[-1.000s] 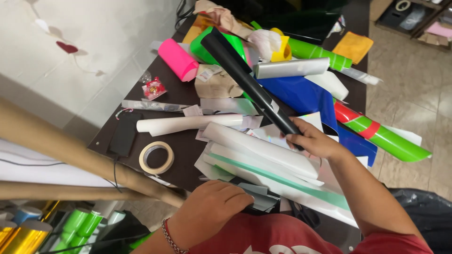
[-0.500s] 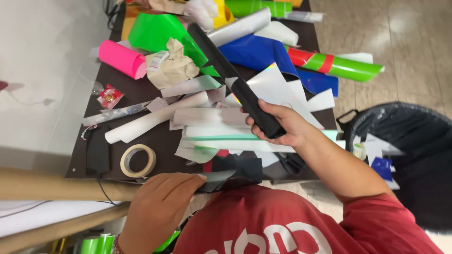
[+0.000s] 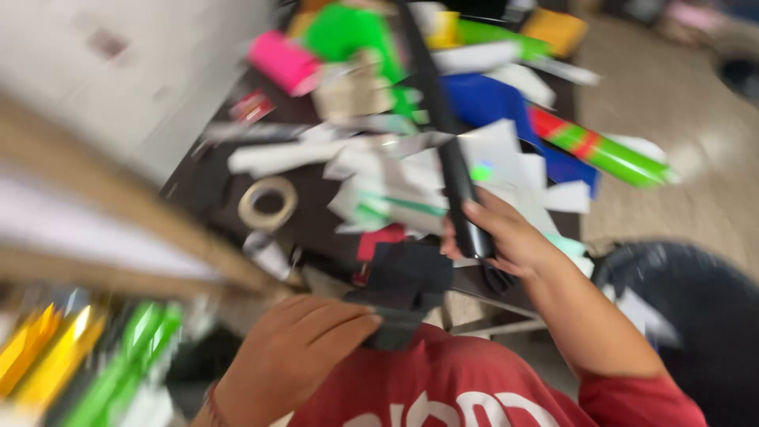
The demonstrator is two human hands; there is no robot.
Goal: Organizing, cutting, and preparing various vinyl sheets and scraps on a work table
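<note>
Two hands at work over a cluttered dark worktop point(image 3: 316, 225), everything smeared by motion blur. Right hand point(image 3: 502, 237) closed around the lower end of a long black roll point(image 3: 443, 134), fingers wrapped over it, thumb side hidden behind the roll. Roll slanting up and away across the pile, its far end cut off at the top edge. Left hand point(image 3: 296, 348) low and near the body, fingers curled down onto a piece of dark sheet point(image 3: 403, 289); hard to tell whether gripping it or only pressing on it, fingertips melting into the blur. Dark sheet lying at the near edge of the worktop, just in front of a red shirt point(image 3: 466, 387).

Heap of white paper scraps point(image 3: 379, 170) spread across the middle, edges too blurred to separate one from another. Ring of tape point(image 3: 267, 202) lying flat to the left of the scraps. Pink roll point(image 3: 283, 62) and a green sheet point(image 3: 340, 32) farther back, a blue sheet point(image 3: 482, 99) partly buried under white scraps. Green roll with a red band point(image 3: 601, 150) jutting off the right side. Cardboard tube point(image 3: 118, 213) crossing the left, both ends out of view. Yellow and green rolls point(image 3: 87, 356) bottom left, barely readable. Dark bin point(image 3: 696, 316) at right, contents unclear.
</note>
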